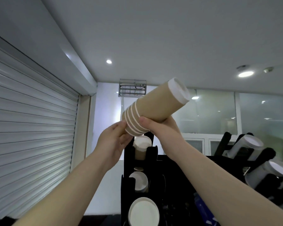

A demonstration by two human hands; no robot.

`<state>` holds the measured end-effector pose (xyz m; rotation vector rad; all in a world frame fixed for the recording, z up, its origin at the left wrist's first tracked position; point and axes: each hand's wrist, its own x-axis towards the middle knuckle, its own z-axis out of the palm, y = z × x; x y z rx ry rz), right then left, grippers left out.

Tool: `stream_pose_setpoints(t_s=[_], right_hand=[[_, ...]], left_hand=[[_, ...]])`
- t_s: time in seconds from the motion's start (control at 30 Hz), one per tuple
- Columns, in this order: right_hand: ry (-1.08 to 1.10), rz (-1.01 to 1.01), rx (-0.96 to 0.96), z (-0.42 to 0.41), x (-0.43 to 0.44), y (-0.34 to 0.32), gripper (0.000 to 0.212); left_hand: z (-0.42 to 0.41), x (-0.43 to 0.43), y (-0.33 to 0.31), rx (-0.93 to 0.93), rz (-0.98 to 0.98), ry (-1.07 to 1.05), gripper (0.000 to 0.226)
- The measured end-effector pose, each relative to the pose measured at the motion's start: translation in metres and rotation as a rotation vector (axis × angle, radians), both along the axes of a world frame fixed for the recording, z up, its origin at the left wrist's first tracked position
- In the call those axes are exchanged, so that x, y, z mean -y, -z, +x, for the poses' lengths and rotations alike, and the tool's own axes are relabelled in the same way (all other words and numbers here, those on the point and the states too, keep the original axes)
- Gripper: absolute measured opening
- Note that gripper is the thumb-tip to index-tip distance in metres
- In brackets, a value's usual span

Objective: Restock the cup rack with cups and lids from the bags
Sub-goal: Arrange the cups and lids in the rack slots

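Nearest us, the black slotted cup rack (162, 176) holds white-rimmed brown paper cups (144, 212). Just above its top slot we hold a tilted stack of nested brown paper cups (155, 106). Our left hand (114, 141) curls round the rimmed end, and our right hand (160, 129) grips beside it, thumb on the rims. Beyond, to the left, hangs a grey roller shutter (31, 128).

Open air above the black cup rack (128, 159) — its top slot holds a paper cup (141, 144).
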<state>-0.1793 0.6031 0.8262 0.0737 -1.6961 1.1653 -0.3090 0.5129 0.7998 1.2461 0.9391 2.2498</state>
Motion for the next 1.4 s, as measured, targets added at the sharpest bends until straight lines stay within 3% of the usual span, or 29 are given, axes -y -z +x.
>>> stream_pose_setpoints(t_s=[0.27,0.47,0.63,0.93,1.1,1.27,1.4], right_hand=[[-0.287,-0.187,-0.044,0.02,0.047,0.016,0.054],[-0.28,-0.337,-0.325,0.031,0.089,0.027,0.088],[-0.227,-0.514,-0.393,0.041,0.106,0.023,0.067],[-0.109,-0.35,-0.363,0.065,0.115,0.025,0.068],[-0.217,-0.393,-0.296,0.072,0.122,0.023,0.069],[-0.376,-0.315,-0.206,0.071,0.132,0.037,0.094],[-0.357,-0.309,-0.219,0.069,0.132,0.045,0.082]], left_hand=[[0.048,0.05,0.008,-0.056,0.192,0.07,0.031],[0.101,0.072,0.018,-0.001,0.152,-0.102,0.026],[0.143,0.083,0.018,0.03,0.106,-0.187,0.025],[0.145,0.117,0.017,0.164,-0.019,-0.004,0.027],[0.147,0.123,0.011,0.161,0.011,0.064,0.028],[0.148,0.128,0.012,0.167,0.115,0.072,0.025],[0.152,0.129,0.014,0.166,0.102,0.035,0.025]])
